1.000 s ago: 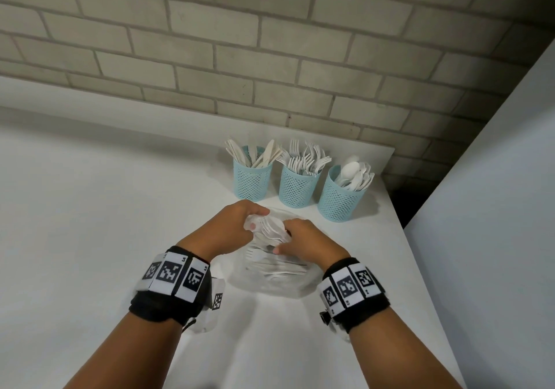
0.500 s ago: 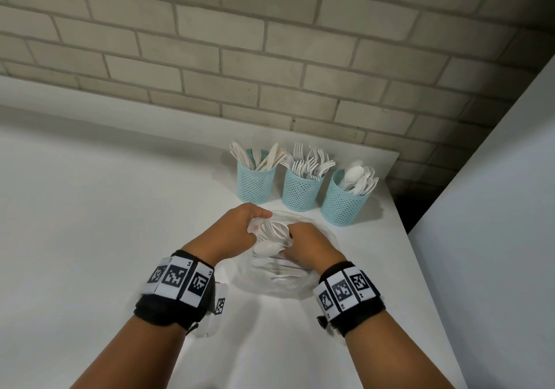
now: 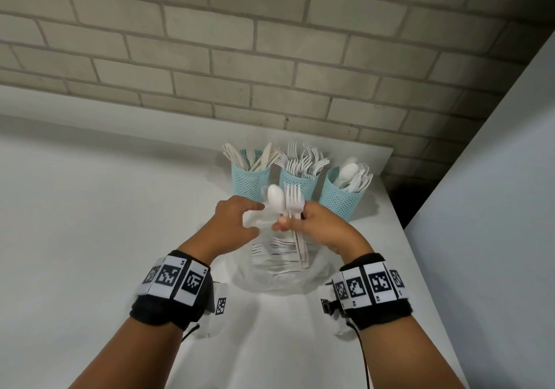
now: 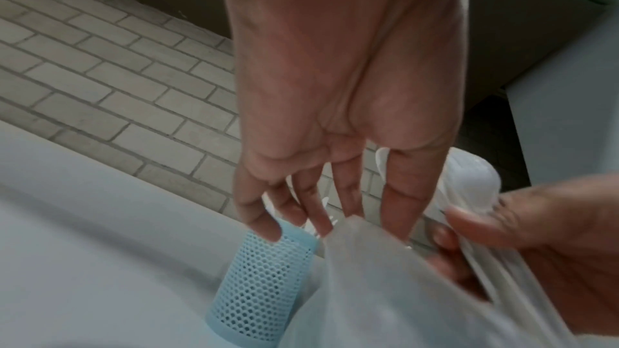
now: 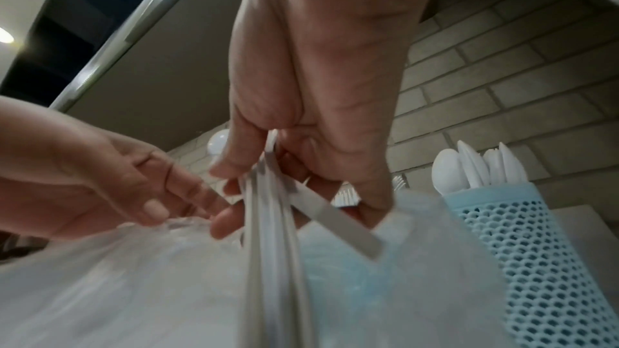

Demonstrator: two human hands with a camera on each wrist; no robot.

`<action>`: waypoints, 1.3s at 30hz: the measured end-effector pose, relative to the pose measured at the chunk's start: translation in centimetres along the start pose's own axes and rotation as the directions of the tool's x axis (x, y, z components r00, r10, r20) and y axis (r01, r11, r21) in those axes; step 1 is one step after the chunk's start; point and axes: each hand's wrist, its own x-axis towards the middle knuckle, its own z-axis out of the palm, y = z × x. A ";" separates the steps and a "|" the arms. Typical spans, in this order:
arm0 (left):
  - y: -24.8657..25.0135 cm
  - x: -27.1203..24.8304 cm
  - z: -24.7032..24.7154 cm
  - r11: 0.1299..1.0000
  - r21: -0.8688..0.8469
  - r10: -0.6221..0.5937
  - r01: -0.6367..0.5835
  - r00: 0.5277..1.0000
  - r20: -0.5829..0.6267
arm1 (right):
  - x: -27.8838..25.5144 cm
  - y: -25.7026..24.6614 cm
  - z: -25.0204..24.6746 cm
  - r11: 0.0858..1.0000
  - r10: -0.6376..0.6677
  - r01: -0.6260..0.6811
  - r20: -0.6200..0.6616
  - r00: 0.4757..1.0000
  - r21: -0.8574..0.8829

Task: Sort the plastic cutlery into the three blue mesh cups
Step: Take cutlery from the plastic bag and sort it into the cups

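Observation:
Three blue mesh cups stand at the table's back: knives in the left cup (image 3: 249,179), forks in the middle cup (image 3: 297,182), spoons in the right cup (image 3: 339,199). In front of them lies a clear plastic bag (image 3: 270,280) with more white cutlery inside. My right hand (image 3: 288,223) grips a bundle of white cutlery (image 3: 285,202), a spoon and forks, heads up, handles still down in the bag. My left hand (image 3: 255,217) holds the bag's rim between thumb and fingers. In the right wrist view the bundle's handles (image 5: 274,248) run down from my right hand (image 5: 268,181).
A brick wall (image 3: 270,58) rises behind a raised ledge. The white table (image 3: 90,238) ends close to the right of the cups, beside a dark gap (image 3: 408,202) and a tall white panel (image 3: 495,208). Bare tabletop stretches to the left.
My right hand has lifted a bundle of cutlery up out of the bag's mouth. The left hand's fingers have loosened and spread at the bag's rim.

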 end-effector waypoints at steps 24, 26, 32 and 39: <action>2.9 3.2 3.3 0.522 -0.796 0.085 0.307 0.909 0.407 | 2.0 -0.9 0.1 0.727 0.046 -0.015 -0.026 0.999 0.687; 2.7 3.2 3.4 0.500 -0.811 0.088 0.303 0.914 0.396 | 2.0 -0.8 0.1 0.699 0.057 0.028 -0.094 0.994 0.715; 2.4 2.8 3.4 0.398 -0.867 0.082 0.300 0.930 0.359 | 2.4 -0.4 -0.1 0.614 0.089 0.128 -0.229 0.969 0.779; 2.4 2.6 4.0 0.402 -0.874 0.062 0.274 0.944 0.325 | 2.8 0.1 0.2 0.726 0.106 0.118 -0.281 0.954 0.677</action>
